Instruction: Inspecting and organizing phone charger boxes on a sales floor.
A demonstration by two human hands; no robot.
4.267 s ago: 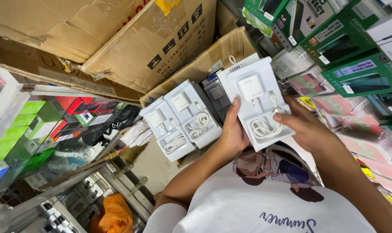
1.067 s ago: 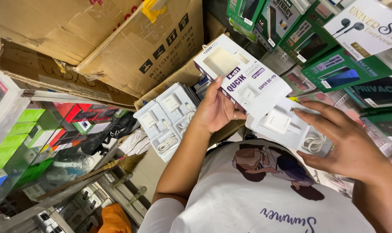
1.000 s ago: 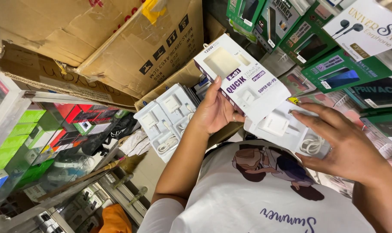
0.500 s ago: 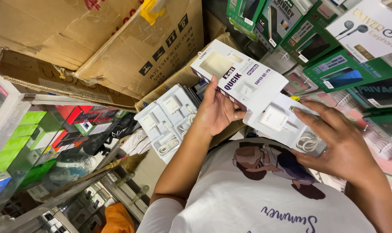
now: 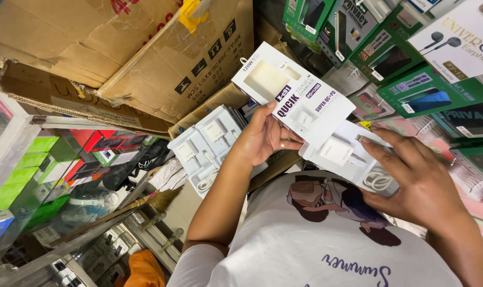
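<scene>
White card sleeve: a flat charger box point(image 5: 292, 94) with a pale window, held slanted up near the middle of the view.
Left hand point(image 5: 262, 137): grips the lower edge of that box, thumb on the printed face, fingers curled behind; a ring shows on one finger.
Right hand point(image 5: 419, 178): spread over the clear inner tray point(image 5: 353, 162), fingertips on its far edge, palm under its near end; it clasps the tray loosely.
Change: half a second ago the tray sat further inside the box; now more of it shows, so the two parts are sliding apart or being fitted, which I cannot tell.
Tray contents: a white plug and a coiled white cable under the plastic.
Relation: the tray's upper left end is tucked under the box's lower right end, touching it, between the two hands.
Left of the hands: two more open white charger trays point(image 5: 207, 146) lie in a brown carton point(image 5: 220, 101).
Far right: green boxes point(image 5: 411, 64) hang in rows.
</scene>
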